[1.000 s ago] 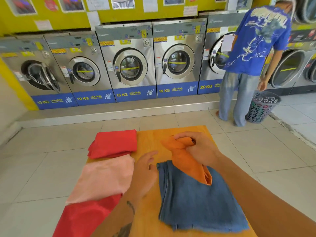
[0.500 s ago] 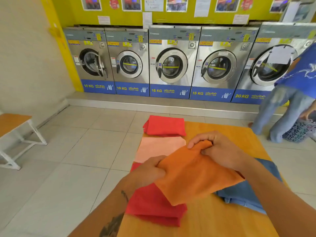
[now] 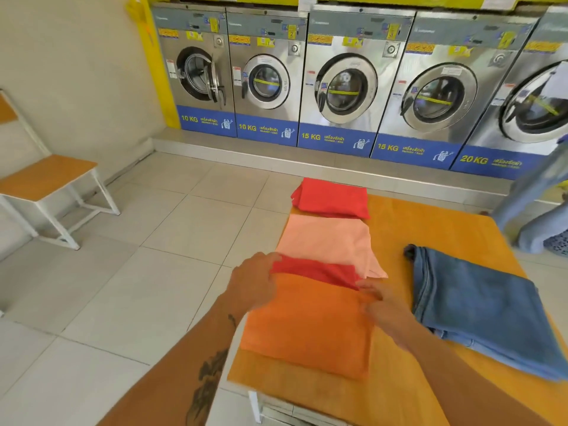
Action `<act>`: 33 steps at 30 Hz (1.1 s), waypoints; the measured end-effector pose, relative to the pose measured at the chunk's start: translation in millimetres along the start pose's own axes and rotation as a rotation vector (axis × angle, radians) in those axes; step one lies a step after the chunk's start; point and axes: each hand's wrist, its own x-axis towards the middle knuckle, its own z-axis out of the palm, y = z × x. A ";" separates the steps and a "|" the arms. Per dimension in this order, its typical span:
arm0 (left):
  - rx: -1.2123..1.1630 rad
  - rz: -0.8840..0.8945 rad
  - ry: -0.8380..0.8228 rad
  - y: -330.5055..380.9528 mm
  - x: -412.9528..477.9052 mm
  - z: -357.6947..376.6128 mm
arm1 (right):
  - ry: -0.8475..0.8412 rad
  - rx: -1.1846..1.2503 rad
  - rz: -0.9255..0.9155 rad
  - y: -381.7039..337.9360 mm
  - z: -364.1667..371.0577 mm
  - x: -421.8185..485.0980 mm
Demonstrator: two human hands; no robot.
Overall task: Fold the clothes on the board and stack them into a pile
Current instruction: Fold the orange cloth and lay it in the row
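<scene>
Orange cloth (image 3: 307, 327) lies flat at the lower centre of the frame, near the front left edge of the wooden board (image 3: 445, 229), covering most of a dark red piece (image 3: 316, 270). The left hand (image 3: 253, 284) rests open on its far left corner; the right hand (image 3: 384, 305) is blurred, so I cannot tell whether it pinches the far right corner or only presses it. If either hand drags away, the top layer could slide and skew. Right of centre, folded jeans (image 3: 479, 309) lie apart. Further up, a pink piece (image 3: 325, 241) and a red fold (image 3: 333, 196) are spread out, not stacked.
</scene>
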 end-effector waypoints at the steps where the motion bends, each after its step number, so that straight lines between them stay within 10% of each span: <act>1: 0.128 0.007 0.034 0.4 -2.8 13.5 | 0.008 -0.075 0.008 11.0 3.1 -0.7; 11: 0.314 0.099 -0.120 0.5 -35.2 99.0 | -0.230 -0.737 -0.045 37.3 13.6 -10.8; 33: -0.120 -0.005 0.213 123.8 22.7 105.4 | -0.209 -0.328 -0.185 36.2 -99.2 48.4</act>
